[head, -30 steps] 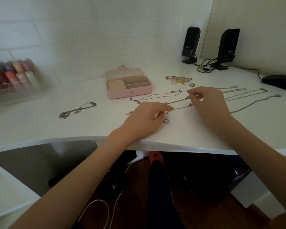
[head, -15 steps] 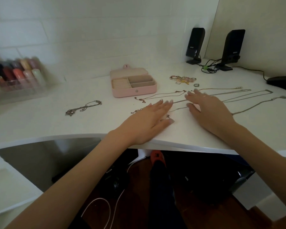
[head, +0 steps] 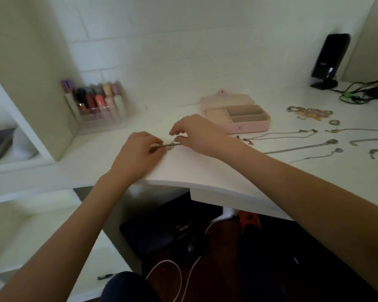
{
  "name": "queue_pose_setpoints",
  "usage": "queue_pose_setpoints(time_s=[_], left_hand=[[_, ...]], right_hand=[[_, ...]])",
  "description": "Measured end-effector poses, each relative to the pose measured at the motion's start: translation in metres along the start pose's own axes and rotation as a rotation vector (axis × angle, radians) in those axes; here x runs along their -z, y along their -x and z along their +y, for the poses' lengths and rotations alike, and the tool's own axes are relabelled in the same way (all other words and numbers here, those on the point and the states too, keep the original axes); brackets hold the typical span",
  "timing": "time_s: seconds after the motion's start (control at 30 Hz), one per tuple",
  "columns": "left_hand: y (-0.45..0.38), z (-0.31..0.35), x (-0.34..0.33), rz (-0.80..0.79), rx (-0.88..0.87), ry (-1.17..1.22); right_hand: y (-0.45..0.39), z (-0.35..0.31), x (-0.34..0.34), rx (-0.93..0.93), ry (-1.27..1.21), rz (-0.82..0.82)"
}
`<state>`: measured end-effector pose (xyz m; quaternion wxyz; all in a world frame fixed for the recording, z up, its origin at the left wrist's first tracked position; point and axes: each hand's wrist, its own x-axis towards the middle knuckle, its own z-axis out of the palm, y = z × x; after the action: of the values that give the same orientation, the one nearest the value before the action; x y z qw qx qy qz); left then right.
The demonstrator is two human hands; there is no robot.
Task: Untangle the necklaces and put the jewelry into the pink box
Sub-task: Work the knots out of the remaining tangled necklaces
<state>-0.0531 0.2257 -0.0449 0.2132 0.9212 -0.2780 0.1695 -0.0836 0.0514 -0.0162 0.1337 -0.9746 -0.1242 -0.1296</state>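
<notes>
Left hand and right hand both pinch a small tangled chain, held between them on the table, just left of the pink box. The box lies open, its compartments showing. Several necklaces lie stretched out right of the box; a beaded cluster sits beyond them. A clear organiser of bottles stands well left of the box.

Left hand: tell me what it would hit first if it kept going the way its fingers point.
The left hand points right, along the chain it pinches. First in line is likely the right hand at the chain's other end, though depth is unclear.
</notes>
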Motion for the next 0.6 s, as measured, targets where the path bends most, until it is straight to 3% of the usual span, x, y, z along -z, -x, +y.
queue_pose_setpoints(time_s=[0.13, 0.3, 0.4, 0.5, 0.6], left_hand=[[-0.002, -0.018, 0.004, -0.021, 0.042, 0.07], [-0.007, -0.024, 0.003, 0.134, 0.044, 0.215], [-0.009, -0.024, 0.007, 0.24, 0.148, 0.547], [-0.013, -0.022, 0.007, 0.218, 0.229, 0.762], [-0.015, -0.017, 0.003, 0.167, 0.251, 0.907]], right_hand=[[-0.014, -0.01, -0.023, 0.015, 0.054, -0.023], [-0.016, -0.007, -0.03, 0.024, 0.023, 0.045], [-0.02, -0.005, -0.032, -0.014, -0.16, 0.137], [-0.022, -0.014, -0.033, -0.082, -0.515, 0.204], [-0.022, -0.02, -0.035, -0.13, -0.818, 0.159]])
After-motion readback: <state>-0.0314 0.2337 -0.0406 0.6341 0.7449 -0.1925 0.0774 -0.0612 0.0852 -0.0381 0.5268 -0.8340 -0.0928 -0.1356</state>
